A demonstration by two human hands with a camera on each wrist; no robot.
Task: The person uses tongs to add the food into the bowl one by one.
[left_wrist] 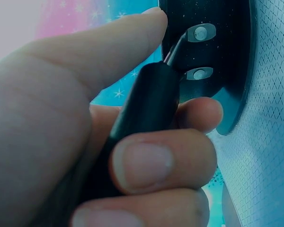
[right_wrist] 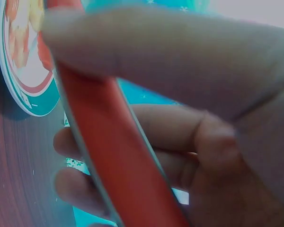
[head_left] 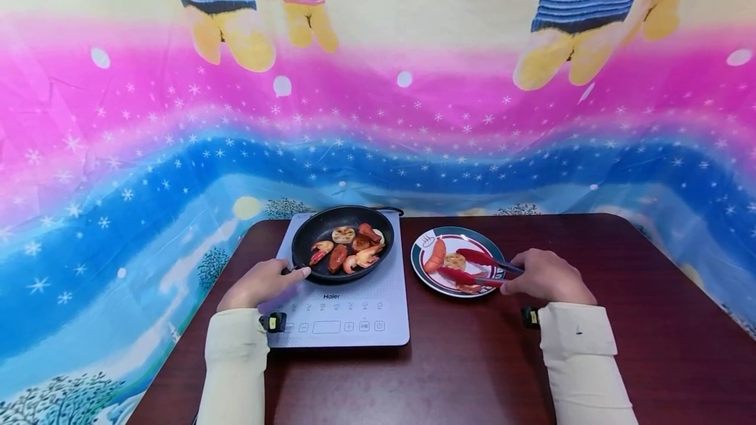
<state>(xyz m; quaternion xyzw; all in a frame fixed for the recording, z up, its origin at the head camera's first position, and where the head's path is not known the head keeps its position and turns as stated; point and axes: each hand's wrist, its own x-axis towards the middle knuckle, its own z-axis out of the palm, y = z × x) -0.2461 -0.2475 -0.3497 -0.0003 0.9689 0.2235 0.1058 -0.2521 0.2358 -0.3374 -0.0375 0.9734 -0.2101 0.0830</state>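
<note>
My left hand (head_left: 262,284) grips the black handle (left_wrist: 144,101) of a frying pan (head_left: 301,251), fingers wrapped round it and thumb near the pan's wall. In the pan lie several food pieces, among them a lotus root slice (head_left: 343,235), shrimp-like pieces (head_left: 361,259) and a brown piece (head_left: 337,258). My right hand (head_left: 552,275) holds red tongs (right_wrist: 113,142), thumb on one arm and fingers behind. The tongs' tips are spread over a plate (head_left: 418,267), on either side of a lotus root slice (head_left: 454,261); contact cannot be told. An orange-red sausage-like piece (head_left: 436,256) lies to their left.
The pan sits on a white Haier induction cooker (head_left: 366,307), its control panel toward me. A dark red wooden table (head_left: 466,366) bears cooker and plate. Behind the table hangs a patterned cloth (head_left: 378,123). A black cord (head_left: 390,209) shows behind the pan.
</note>
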